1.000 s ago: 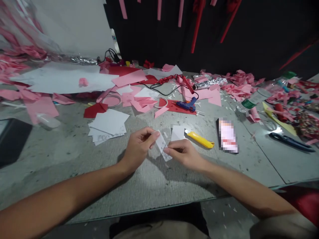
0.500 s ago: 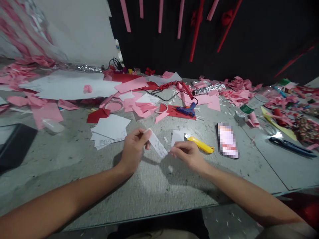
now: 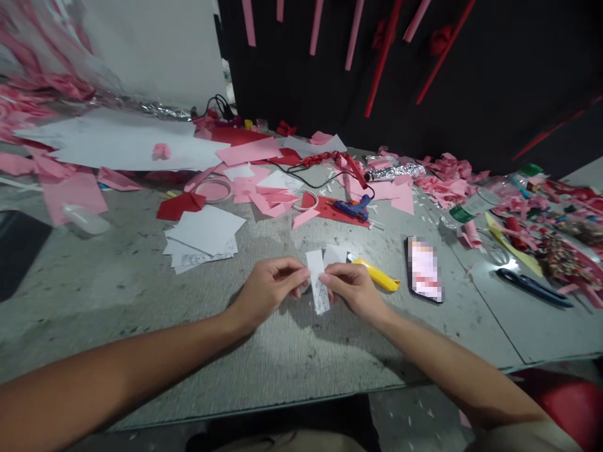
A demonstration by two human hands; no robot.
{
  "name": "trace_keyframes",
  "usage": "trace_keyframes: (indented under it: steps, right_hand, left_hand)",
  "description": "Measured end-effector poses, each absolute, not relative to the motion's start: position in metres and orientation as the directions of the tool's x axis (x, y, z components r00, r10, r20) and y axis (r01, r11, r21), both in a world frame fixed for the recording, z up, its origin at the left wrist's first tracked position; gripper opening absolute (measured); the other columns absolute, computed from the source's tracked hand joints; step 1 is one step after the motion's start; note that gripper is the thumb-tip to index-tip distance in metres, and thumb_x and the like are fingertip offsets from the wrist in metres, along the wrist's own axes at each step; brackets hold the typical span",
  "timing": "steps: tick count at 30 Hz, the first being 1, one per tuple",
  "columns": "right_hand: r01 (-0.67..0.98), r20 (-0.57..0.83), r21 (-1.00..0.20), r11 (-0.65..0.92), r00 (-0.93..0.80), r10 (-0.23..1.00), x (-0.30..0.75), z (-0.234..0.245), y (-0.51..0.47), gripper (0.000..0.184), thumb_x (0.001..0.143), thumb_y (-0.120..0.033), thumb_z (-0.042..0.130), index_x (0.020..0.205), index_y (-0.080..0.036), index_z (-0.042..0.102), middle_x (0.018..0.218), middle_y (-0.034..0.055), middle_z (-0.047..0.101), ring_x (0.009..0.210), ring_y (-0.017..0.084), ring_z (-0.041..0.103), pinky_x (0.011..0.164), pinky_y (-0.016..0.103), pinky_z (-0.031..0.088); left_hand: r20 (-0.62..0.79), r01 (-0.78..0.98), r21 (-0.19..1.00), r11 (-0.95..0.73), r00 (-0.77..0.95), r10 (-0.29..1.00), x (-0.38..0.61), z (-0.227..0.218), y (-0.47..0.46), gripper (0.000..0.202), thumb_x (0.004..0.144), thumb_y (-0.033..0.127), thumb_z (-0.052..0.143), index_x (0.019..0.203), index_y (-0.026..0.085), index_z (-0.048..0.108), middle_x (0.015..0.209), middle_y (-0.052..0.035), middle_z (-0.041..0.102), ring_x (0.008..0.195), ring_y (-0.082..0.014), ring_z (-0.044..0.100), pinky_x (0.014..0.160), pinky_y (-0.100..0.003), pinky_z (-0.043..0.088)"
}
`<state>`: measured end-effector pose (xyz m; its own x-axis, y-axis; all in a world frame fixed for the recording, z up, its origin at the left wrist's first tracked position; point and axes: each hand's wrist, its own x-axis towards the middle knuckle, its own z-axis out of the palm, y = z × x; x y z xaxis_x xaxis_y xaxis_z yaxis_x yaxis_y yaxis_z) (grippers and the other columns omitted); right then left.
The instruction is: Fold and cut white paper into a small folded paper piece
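Observation:
A narrow white paper strip [image 3: 319, 295] with grey printed lines on its lower part is held upright over the table between both hands. My left hand [image 3: 277, 282] pinches its left edge, fingers closed. On the opposite edge, my right hand [image 3: 351, 284] has thumb and fingers shut on the same strip. Behind the right fingers lies another white paper piece [image 3: 336, 254], partly hidden. A yellow box cutter [image 3: 377, 274] rests just right of it, close to my right hand. Left of the hands sits a fanned stack of white paper cards [image 3: 205, 232], some printed.
A phone [image 3: 424, 270] lies to the right, with a dark utility knife [image 3: 532, 285] beyond it. Further back are a blue glue gun [image 3: 353, 207], a tape ring [image 3: 305, 200], pink paper scraps [image 3: 264, 191] and a plastic bottle [image 3: 475, 204]. The table's front edge [image 3: 264, 408] runs near my body.
The strip has turned from slanted to nearly upright and shifted right with my left hand. My right hand, earlier at its lower corner, now grips its right edge. The view has shifted slightly.

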<state>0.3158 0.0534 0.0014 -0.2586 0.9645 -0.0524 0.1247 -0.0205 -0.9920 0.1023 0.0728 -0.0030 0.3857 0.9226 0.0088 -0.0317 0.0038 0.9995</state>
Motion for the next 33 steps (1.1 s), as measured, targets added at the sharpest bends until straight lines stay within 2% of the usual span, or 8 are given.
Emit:
trace_keyframes:
  steps: [9,12,16,20,24,29,33]
  right_hand:
    - [0.123,-0.060,-0.992,-0.029,-0.256,0.965,0.313,0.002,0.051,0.040,0.090,-0.055,0.081,0.073,-0.019,0.075,0.055,-0.0012,0.061,0.051,0.013,0.053,0.052,0.027,0.043]
    - [0.078,-0.058,-0.996,-0.039,-0.256,0.965,0.314,0.000,0.052,0.038,0.090,-0.055,0.081,0.079,-0.019,0.077,0.058,-0.0010,0.063,0.052,0.013,0.055,0.053,0.027,0.045]
    - [-0.003,-0.047,-0.999,-0.050,-0.305,0.951,0.319,-0.008,0.054,0.033,0.092,-0.050,0.082,0.081,-0.018,0.077,0.059,-0.0015,0.063,0.052,0.012,0.055,0.053,0.027,0.046]
    - [-0.061,-0.063,-0.994,-0.094,-0.387,0.920,0.324,-0.015,0.054,0.030,0.094,-0.047,0.080,0.087,-0.019,0.077,0.060,-0.0025,0.064,0.050,0.012,0.056,0.050,0.025,0.045]
    - [-0.060,-0.075,-0.992,-0.112,-0.431,0.899,0.324,-0.015,0.053,0.031,0.093,-0.049,0.081,0.086,-0.019,0.075,0.058,-0.0044,0.059,0.046,0.010,0.051,0.046,0.023,0.039]
    - [0.031,-0.077,-0.997,-0.070,-0.376,0.923,0.318,-0.006,0.049,0.034,0.094,-0.051,0.078,0.086,-0.018,0.073,0.054,-0.0071,0.049,0.047,0.008,0.039,0.047,0.024,0.030]
    - [0.169,-0.007,-0.984,0.048,-0.308,0.951,0.312,0.000,0.046,0.031,0.093,-0.049,0.077,0.088,-0.018,0.077,0.065,-0.0026,0.057,0.057,0.011,0.042,0.053,0.025,0.034]
  left_hand:
    - [0.021,-0.052,0.999,0.003,0.448,0.894,0.102,-0.006,0.071,0.024,0.093,0.039,0.072,0.083,0.017,0.073,0.071,0.0009,0.065,0.063,-0.0113,0.059,0.064,-0.025,0.048]
    - [0.041,-0.036,0.999,-0.027,0.462,0.886,0.101,-0.006,0.068,0.026,0.094,0.037,0.071,0.079,0.017,0.071,0.070,-0.0001,0.066,0.065,-0.0123,0.059,0.065,-0.026,0.048]
    - [0.067,-0.006,0.997,-0.074,0.507,0.859,0.101,-0.005,0.063,0.025,0.096,0.037,0.070,0.082,0.016,0.071,0.079,-0.0035,0.070,0.073,-0.0151,0.062,0.071,-0.028,0.050]
    - [0.041,-0.116,0.993,0.026,0.539,0.841,0.099,-0.008,0.064,0.024,0.093,0.039,0.076,0.098,0.017,0.072,0.085,-0.0022,0.070,0.077,-0.0153,0.063,0.073,-0.029,0.052]
    - [0.024,-0.165,0.982,0.090,0.585,0.811,0.099,-0.014,0.069,0.035,0.091,0.043,0.081,0.114,0.017,0.074,0.091,-0.0038,0.071,0.080,-0.0155,0.063,0.073,-0.028,0.051]
    - [0.029,-0.173,0.980,0.095,0.601,0.799,0.099,-0.012,0.071,0.029,0.094,0.043,0.076,0.104,0.015,0.078,0.080,-0.0020,0.068,0.069,-0.0120,0.057,0.066,-0.026,0.047]
    - [0.057,-0.092,0.996,-0.015,0.480,0.876,0.100,-0.009,0.069,0.029,0.100,0.040,0.067,0.086,0.016,0.075,0.067,0.0013,0.061,0.065,-0.0118,0.055,0.064,-0.025,0.045]
